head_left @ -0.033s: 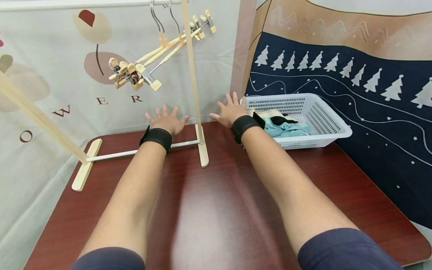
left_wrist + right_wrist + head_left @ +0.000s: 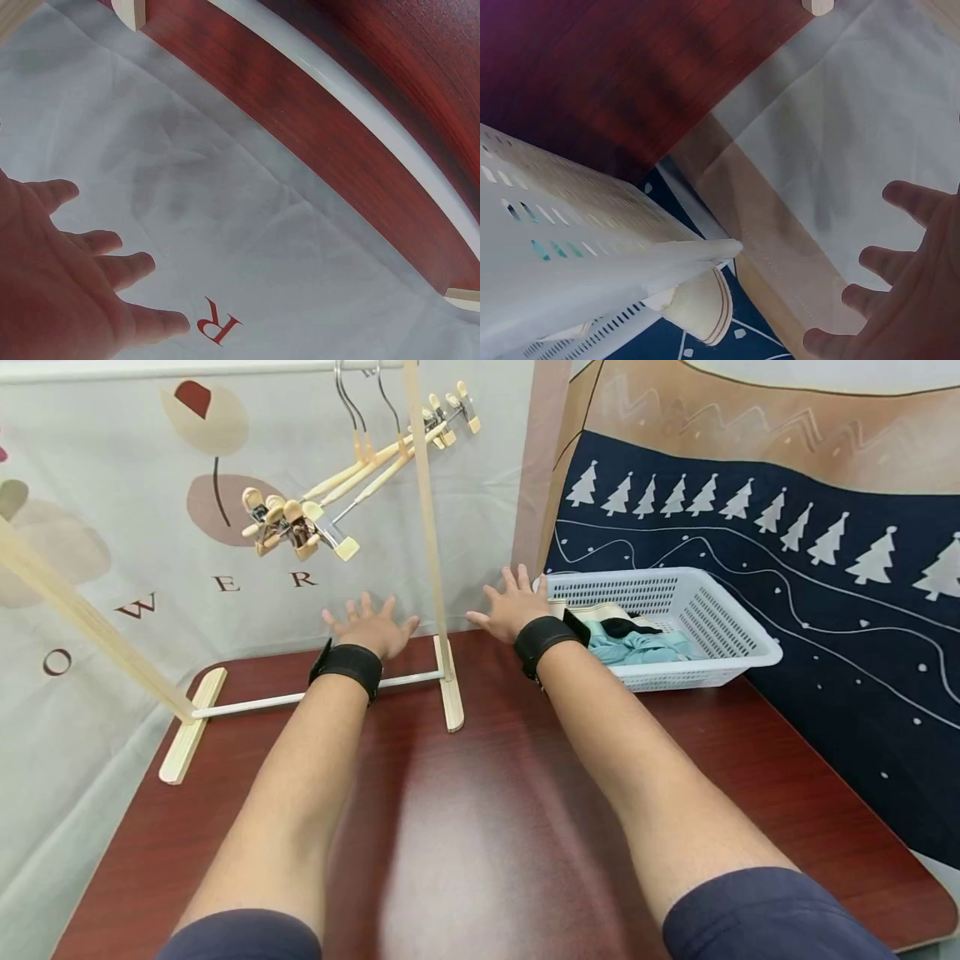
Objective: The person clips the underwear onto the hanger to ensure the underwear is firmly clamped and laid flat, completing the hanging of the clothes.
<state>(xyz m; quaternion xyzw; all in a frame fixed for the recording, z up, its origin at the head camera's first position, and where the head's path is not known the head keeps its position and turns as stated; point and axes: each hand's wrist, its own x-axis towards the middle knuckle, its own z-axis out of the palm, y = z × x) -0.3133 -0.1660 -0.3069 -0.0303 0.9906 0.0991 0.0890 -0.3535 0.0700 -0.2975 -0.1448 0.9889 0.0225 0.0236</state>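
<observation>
Head view — left hand (image 2: 367,632) spread near wooden rack (image 2: 430,518); right hand (image 2: 516,608) spread — beside pale basket (image 2: 712,618).

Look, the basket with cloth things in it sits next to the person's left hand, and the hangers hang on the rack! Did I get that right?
Not quite: the basket with cloth things in it sits next to the right hand, not the left hand. The head view shows it. The hangers do hang on the rack.

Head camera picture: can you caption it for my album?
Fingers spread wide, left hand near a rack of clip hangers, right hand beside a basket of cloth.
</observation>
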